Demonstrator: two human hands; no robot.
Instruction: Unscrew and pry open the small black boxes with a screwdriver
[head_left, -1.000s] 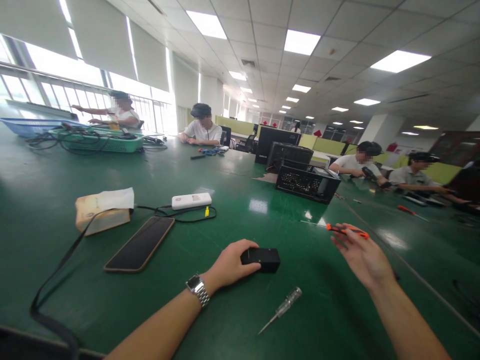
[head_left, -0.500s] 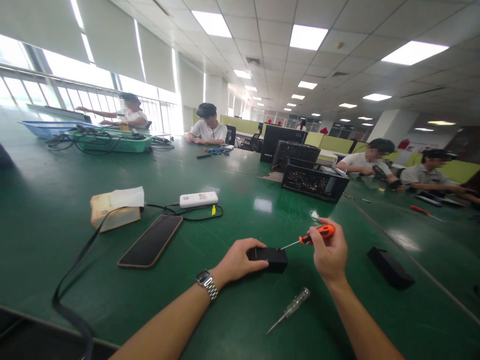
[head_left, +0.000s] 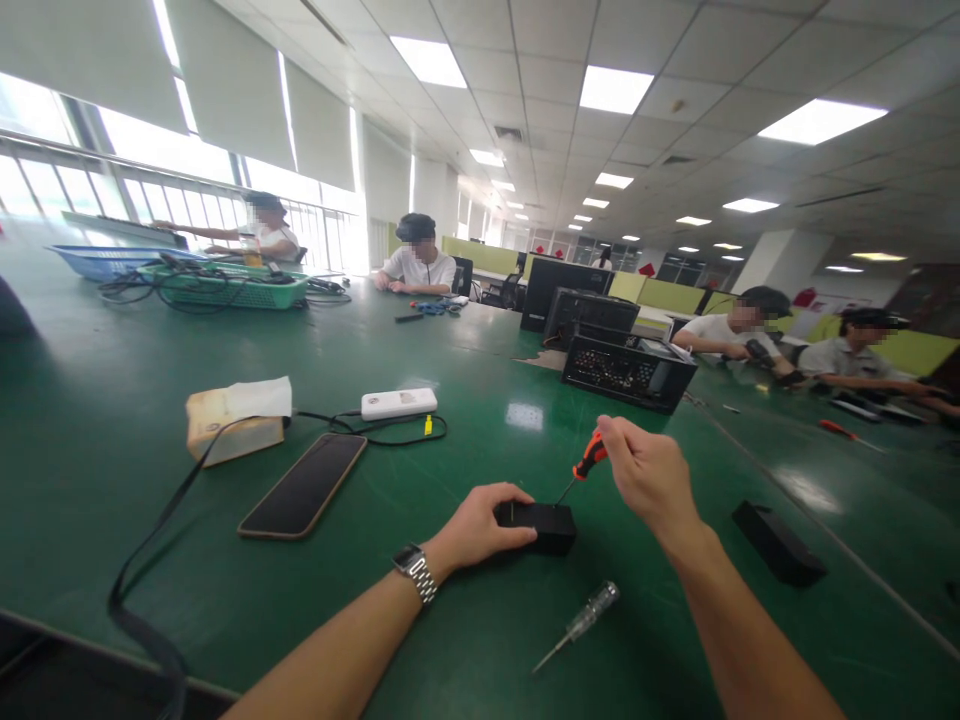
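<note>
My left hand (head_left: 484, 522) is closed around the left end of a small black box-shaped part (head_left: 555, 527) lying on the green table. In my right hand (head_left: 651, 475) is an orange and black screwdriver (head_left: 589, 458), gripped near the top of its handle. Its shaft slants down to the far top edge of the black part; the exact contact of the tip is too small to make out. A clear-handled screwdriver (head_left: 591, 612) lies just in front of the part. Off to the right of my right hand rests a second black box-shaped part (head_left: 778, 545).
A phone (head_left: 304, 487), a white power bank (head_left: 398, 403) with a cable and a beige packet (head_left: 236, 425) lie to the left. Farther back are a green basket (head_left: 232, 290) and a black computer case (head_left: 626, 372). Several people sit around the table.
My right hand has turned and shifted its grip toward the end of the handle, so the screwdriver stands steeper. The left hand still holds the black part in place.
</note>
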